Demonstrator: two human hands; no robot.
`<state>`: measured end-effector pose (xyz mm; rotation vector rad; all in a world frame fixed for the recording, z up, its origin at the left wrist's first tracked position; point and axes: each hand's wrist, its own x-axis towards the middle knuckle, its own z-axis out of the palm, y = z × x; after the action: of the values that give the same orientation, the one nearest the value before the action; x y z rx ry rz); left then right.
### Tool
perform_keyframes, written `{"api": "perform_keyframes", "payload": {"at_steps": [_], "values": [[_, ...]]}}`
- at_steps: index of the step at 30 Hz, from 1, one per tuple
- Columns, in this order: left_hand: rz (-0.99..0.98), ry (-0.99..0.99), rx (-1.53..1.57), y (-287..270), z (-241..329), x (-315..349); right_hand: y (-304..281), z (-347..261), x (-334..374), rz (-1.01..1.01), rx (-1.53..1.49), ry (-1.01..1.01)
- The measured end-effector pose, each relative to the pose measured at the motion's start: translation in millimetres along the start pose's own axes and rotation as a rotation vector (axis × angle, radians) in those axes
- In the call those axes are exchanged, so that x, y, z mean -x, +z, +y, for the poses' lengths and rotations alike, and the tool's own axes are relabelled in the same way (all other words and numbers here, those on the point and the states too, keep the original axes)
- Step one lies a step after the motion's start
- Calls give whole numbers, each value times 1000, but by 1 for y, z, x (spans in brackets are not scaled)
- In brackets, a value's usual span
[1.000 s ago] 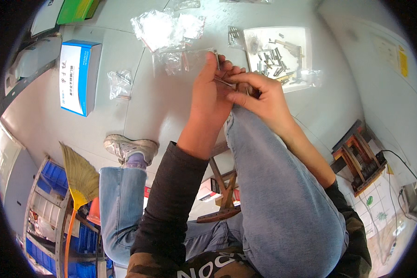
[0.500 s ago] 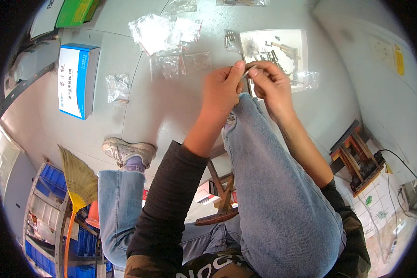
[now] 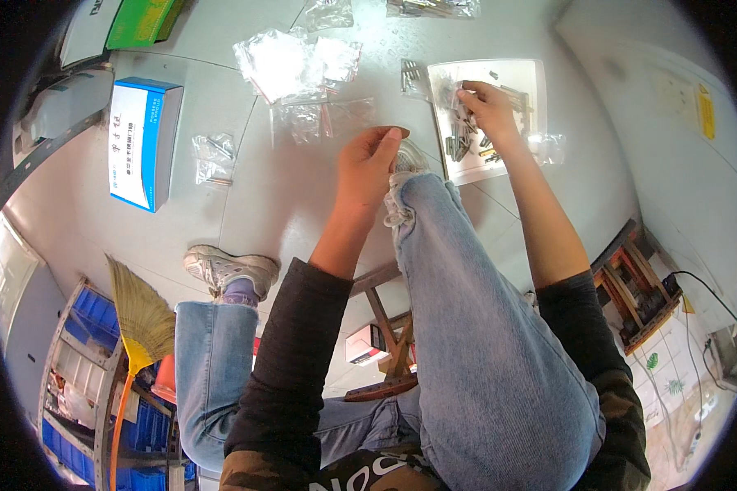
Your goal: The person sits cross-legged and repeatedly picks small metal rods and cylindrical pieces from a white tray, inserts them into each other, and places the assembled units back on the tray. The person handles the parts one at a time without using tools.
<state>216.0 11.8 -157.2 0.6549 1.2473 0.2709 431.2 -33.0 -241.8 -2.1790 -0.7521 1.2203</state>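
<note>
My left hand (image 3: pixel 365 170) is raised just beyond my bent knee. Its thumb presses against the index finger, and whatever is between them is too small to make out. Over a shallow white tray (image 3: pixel 477 170), my right hand (image 3: pixel 491 113) reaches down with thumb and fingers drawn together. Those fingertips are beside a small clear plastic bag (image 3: pixel 445 92) inside the tray; what they pinch, if anything, is hidden. Several small metal pins and brass-coloured parts (image 3: pixel 460 147) lie loose in the tray, partly covered by my right hand.
Clear bags (image 3: pixel 278 69) lie on the grey floor, some with metal parts (image 3: pixel 412 78). A blue-and-white box (image 3: pixel 143 147) stands at the left, a broom (image 3: pixel 143 315) and shelving nearer me. A wooden stool (image 3: pixel 630 286) is at the right. My shoe (image 3: pixel 231 270) rests left.
My hands were together above the tray's near edge. Now they are apart: the right has moved up into the tray beside the bag, the left slightly down and left.
</note>
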Motion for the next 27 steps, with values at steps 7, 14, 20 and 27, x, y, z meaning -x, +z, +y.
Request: {"api": "perform_keyframes", "payload": {"at_steps": [7,14,20,27], "values": [[146,430,-613,2,-1,-16,31,-45,28,-124,-133,-111],[157,537,-754,-5,12,-18,37,-92,63,-295,-328,58],[-4,309,-461,-25,11,-8,31,-97,76,-365,-339,104],[65,266,-327,-30,2,2,42,-106,91,-325,-76,101]]}}
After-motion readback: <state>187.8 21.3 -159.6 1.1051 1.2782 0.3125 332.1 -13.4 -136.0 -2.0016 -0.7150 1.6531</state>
